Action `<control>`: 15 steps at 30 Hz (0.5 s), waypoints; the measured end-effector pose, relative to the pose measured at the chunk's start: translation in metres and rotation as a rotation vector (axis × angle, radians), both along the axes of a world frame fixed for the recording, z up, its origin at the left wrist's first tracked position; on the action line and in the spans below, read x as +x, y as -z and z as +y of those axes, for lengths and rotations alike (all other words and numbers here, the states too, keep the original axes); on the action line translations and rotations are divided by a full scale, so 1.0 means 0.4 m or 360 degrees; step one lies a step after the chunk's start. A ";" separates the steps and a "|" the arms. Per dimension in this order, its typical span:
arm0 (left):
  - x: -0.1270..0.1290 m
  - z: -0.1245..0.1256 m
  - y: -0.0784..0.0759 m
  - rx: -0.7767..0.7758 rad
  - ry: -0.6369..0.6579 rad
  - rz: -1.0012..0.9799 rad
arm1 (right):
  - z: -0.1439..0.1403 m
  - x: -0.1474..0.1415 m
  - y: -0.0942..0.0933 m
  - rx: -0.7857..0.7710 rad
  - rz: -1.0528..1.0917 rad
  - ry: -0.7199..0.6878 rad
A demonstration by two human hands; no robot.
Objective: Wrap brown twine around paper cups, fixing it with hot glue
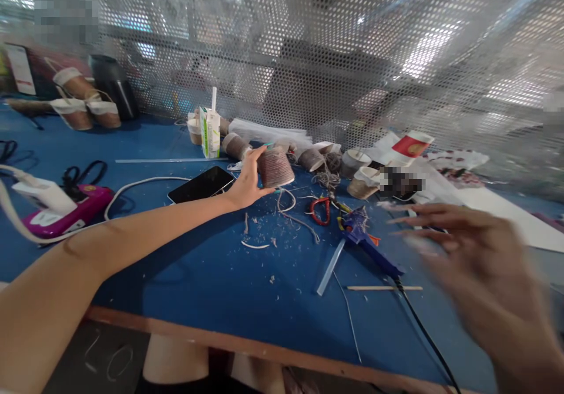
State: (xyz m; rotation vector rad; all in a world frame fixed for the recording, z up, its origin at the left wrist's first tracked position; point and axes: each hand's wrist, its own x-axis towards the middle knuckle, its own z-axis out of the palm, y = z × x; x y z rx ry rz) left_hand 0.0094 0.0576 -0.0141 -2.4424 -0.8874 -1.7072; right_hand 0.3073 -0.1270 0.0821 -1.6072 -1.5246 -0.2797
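Observation:
My left hand (250, 178) reaches across the table, its fingertips and thumb closed on either side of a small brown cord-wrapped cup (277, 168). Just left of that wrist lies a black phone (203, 184). My right hand (473, 256), blurred by motion, hovers at the right with fingers stretched out and nothing visible in them. Nearest to it is a blue glue gun (370, 250) with a clear glue stick (331, 266) beside its front end. Red-handled pliers or scissors (320, 211) lie between the two hands, near loose cord ends (304, 224).
More cord-wrapped cups stand along the back, by a drink carton (210, 132) with a straw. At left are a magenta power strip (73, 209) and a dark bottle (113, 87). A thin wooden stick (383, 288) lies near the glue gun's cable (423, 323). Perforated metal mesh (282, 47) rises behind.

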 end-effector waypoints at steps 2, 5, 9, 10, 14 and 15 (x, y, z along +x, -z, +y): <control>0.002 0.000 -0.001 -0.0006 0.0010 0.0005 | 0.023 0.031 0.026 -0.0102 -0.0145 -0.0146; 0.006 0.001 -0.003 -0.0027 0.0055 -0.0012 | 0.060 0.077 0.088 -0.0249 -0.0620 -0.0338; 0.006 0.003 -0.002 -0.0060 0.0102 -0.0040 | 0.074 0.060 0.110 -0.0746 -0.0718 -0.0049; 0.006 0.004 -0.002 -0.0071 0.0098 -0.0046 | 0.073 0.045 0.101 -0.0820 -0.0723 0.0037; 0.005 0.010 0.001 -0.0091 0.0065 -0.0047 | 0.070 0.000 0.052 -0.0798 -0.0605 0.0119; 0.006 0.011 0.002 -0.0082 0.0068 -0.0042 | 0.072 -0.005 0.043 -0.0749 -0.0505 0.0047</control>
